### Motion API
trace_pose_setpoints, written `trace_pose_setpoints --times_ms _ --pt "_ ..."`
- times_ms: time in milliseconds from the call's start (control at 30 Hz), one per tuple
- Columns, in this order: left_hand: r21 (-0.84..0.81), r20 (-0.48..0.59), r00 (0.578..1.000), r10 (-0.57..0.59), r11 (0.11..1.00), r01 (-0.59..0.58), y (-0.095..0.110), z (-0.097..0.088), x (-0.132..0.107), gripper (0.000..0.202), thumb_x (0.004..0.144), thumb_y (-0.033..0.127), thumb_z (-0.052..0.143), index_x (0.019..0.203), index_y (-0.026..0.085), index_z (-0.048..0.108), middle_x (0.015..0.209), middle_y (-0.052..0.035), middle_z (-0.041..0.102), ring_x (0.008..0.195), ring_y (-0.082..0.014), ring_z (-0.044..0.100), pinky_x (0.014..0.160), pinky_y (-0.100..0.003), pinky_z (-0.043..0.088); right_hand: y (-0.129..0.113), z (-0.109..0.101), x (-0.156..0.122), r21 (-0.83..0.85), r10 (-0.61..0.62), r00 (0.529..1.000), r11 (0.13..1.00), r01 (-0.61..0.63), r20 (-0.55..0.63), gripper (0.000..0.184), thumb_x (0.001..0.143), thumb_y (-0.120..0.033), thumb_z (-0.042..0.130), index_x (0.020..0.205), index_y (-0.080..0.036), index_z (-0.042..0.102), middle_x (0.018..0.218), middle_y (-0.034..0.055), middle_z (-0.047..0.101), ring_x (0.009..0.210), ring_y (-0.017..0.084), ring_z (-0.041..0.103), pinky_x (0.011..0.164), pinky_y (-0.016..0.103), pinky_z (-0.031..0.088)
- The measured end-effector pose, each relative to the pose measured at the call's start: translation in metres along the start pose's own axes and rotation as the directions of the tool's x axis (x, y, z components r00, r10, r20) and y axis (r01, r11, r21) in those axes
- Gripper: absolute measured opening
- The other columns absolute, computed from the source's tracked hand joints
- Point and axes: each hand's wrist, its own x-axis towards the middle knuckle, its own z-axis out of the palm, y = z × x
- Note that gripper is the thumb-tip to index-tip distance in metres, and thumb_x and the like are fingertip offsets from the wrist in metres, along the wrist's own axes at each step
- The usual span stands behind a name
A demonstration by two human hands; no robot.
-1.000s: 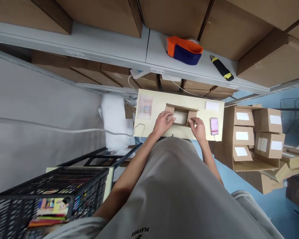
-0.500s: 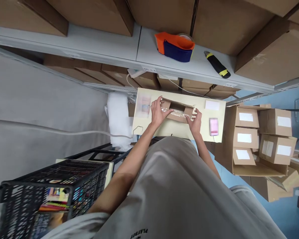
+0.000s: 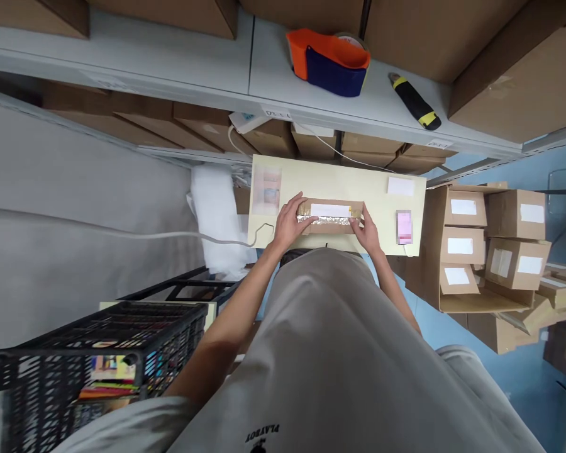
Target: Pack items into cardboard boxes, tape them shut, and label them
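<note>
— Entry one?
— Small brown rectangular cardboard box (image 3: pixel 332 229), white paper label (image 3: pixel 331 210), shiny tape strip (image 3: pixel 330 221); ends gripped by left hand (image 3: pixel 287 224) and right hand (image 3: pixel 367 234).
— Right of the right hand?
— Pink-screened rectangular phone (image 3: pixel 404 228), on pale yellow tabletop (image 3: pixel 339 179).
— Beyond both hands?
— Orange-and-blue plastic tape dispenser (image 3: pixel 330 68), on grey shelf (image 3: pixel 170 53).

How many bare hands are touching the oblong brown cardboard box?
2: the left hand on the left end of the cardboard box, the right hand on its right end.
</note>
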Motion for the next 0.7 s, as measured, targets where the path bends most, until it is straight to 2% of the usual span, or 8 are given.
trace_pose_setpoints --times_ms 67,167,233,333,433,567,700 --pt "0.004 0.003 1.000 -0.021 1.000 0.021 0.000 0.000 -0.004 0.067 0.097 0.071 0.082 0.146 0.028 0.067 0.164 -0.0199 0.067 0.154 -0.0377 0.065 0.130 -0.059 0.050 -0.005 0.000 -0.003 -0.062 -0.039 0.998 0.997 0.036 -0.049 0.086 0.112 -0.068 0.055 0.182 -0.023 0.033 0.172 0.0247 0.058 0.144 0.036 0.071 0.107 0.054 0.069" --pt "-0.004 -0.007 0.999 -0.031 1.000 0.031 0.000 0.002 -0.003 0.064 0.101 0.071 0.077 0.146 0.027 0.068 0.163 -0.0193 0.067 0.155 -0.0371 0.063 0.133 -0.058 0.048 -0.020 -0.003 -0.004 -0.270 -0.202 0.968 0.950 0.158 -0.146 0.073 0.115 -0.061 0.055 0.177 -0.024 0.044 0.176 0.0239 0.051 0.163 0.039 0.052 0.127 0.065 0.054" --pt "-0.023 -0.018 1.000 -0.013 1.000 0.013 0.000 0.003 0.000 0.063 0.102 0.073 0.073 0.145 0.027 0.069 0.163 -0.0188 0.067 0.156 -0.0367 0.062 0.133 -0.057 0.047 -0.033 -0.006 -0.003 -0.374 -0.321 0.941 0.890 0.260 -0.109 0.057 0.117 -0.053 0.055 0.168 -0.028 0.057 0.174 0.0200 0.053 0.168 0.039 0.044 0.133 0.068 0.045" --pt "-0.054 -0.032 0.999 0.022 0.998 -0.024 -0.001 0.003 0.005 0.065 0.103 0.076 0.069 0.145 0.027 0.070 0.162 -0.0189 0.067 0.155 -0.0367 0.062 0.133 -0.056 0.048 -0.053 -0.009 0.002 -0.403 -0.400 0.916 0.836 0.372 0.017 0.038 0.118 -0.044 0.057 0.150 -0.032 0.075 0.153 0.0163 0.069 0.153 0.038 0.058 0.128 0.065 0.048" --pt "-0.064 -0.030 0.999 0.035 0.997 -0.037 -0.001 0.003 0.008 0.064 0.104 0.076 0.067 0.143 0.026 0.070 0.162 -0.0185 0.067 0.154 -0.0367 0.062 0.133 -0.056 0.048 -0.066 -0.008 0.008 -0.404 -0.416 0.905 0.816 0.413 0.085 0.031 0.119 -0.042 0.057 0.133 -0.032 0.083 0.128 0.0130 0.077 0.128 0.034 0.069 0.116 0.058 0.053" --pt "-0.078 -0.044 0.998 0.044 0.996 -0.047 0.004 0.003 0.009 0.058 0.106 0.072 0.069 0.141 0.026 0.071 0.162 -0.0180 0.067 0.154 -0.0370 0.061 0.134 -0.057 0.047 -0.078 -0.002 0.014 -0.406 -0.443 0.890 0.798 0.445 0.105 0.036 0.121 -0.041 0.050 0.122 -0.027 0.083 0.119 0.0129 0.077 0.117 0.033 0.068 0.107 0.052 0.055" --pt "-0.080 -0.038 0.999 0.038 0.996 -0.041 0.010 0.006 0.011 0.053 0.107 0.068 0.068 0.140 0.027 0.071 0.161 -0.0177 0.066 0.155 -0.0362 0.061 0.134 -0.057 0.047 -0.090 0.003 0.020 -0.402 -0.445 0.886 0.792 0.458 0.131 0.036 0.120 -0.036 0.046 0.120 -0.024 0.079 0.117 0.0132 0.077 0.113 0.032 0.067 0.105 0.049 0.057"
